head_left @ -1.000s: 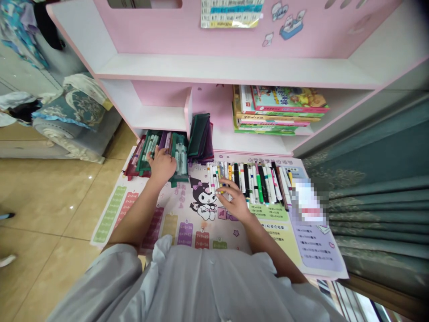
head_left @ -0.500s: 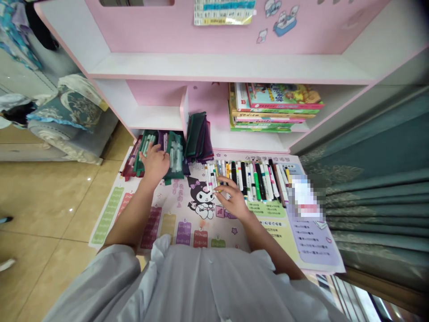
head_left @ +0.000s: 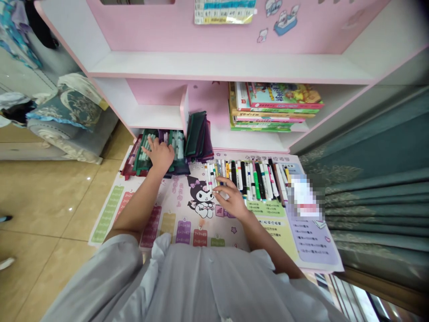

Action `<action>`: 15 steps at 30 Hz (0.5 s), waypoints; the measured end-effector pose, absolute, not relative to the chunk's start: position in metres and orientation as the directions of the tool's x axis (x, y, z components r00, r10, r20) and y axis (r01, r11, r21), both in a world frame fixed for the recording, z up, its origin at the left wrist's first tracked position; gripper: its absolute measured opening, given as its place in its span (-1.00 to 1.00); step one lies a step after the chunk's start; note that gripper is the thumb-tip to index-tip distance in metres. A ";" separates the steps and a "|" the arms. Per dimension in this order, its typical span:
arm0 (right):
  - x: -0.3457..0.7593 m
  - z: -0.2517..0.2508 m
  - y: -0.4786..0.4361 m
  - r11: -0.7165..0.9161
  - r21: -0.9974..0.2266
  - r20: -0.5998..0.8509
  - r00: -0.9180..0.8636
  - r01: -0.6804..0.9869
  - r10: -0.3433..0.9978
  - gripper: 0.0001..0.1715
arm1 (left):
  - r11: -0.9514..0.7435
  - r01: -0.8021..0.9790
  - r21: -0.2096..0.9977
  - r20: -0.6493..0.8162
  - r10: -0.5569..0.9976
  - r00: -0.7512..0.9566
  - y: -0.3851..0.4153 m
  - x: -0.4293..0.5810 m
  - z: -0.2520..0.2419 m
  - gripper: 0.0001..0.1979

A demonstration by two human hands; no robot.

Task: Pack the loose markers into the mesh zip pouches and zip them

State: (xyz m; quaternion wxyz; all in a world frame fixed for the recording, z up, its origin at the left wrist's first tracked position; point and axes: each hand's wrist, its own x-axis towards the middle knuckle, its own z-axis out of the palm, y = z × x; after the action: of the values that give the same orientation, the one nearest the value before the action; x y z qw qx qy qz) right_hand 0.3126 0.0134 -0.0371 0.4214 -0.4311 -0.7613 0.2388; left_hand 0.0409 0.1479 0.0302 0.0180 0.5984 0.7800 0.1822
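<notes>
My left hand (head_left: 161, 154) lies flat, fingers spread, on a row of green and purple mesh pouches (head_left: 149, 152) filled with markers at the back left of the desk. My right hand (head_left: 230, 197) rests at the near end of a row of loose markers (head_left: 250, 178) laid side by side on the printed desk mat (head_left: 187, 219); its fingers curl and touch a white marker at the row's left end. Whether that marker is gripped I cannot make out.
Empty dark pouches (head_left: 198, 136) lean upright against a pink shelf divider. A stack of books (head_left: 273, 107) lies in the right cubby. A teal curtain (head_left: 375, 179) hangs at the right. To the left are tiled floor (head_left: 43, 201) and a cushioned seat.
My left hand has pushed the marker pouches back toward the shelf and moved slightly right. My right hand stays at the left end of the marker row, fingers shifting a little.
</notes>
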 end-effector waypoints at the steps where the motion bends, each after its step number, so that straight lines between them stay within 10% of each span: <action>1: 0.313 -0.037 0.013 0.517 -0.725 0.437 -0.276 0.456 0.856 -0.89 | 0.219 0.928 0.302 0.196 0.938 -0.285 0.147 0.042 0.029 -0.61; 15: 0.312 -0.038 0.012 0.552 -0.686 0.460 -0.306 0.474 0.834 -0.92 | -0.048 0.977 0.206 0.268 0.963 -0.009 0.156 0.072 0.037 -0.55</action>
State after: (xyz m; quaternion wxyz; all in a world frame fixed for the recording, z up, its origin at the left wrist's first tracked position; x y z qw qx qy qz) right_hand 0.3120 0.0120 -0.0382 0.4131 -0.4200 -0.7782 0.2178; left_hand 0.0718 0.1562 0.0371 -0.0207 0.7036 0.6896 0.1701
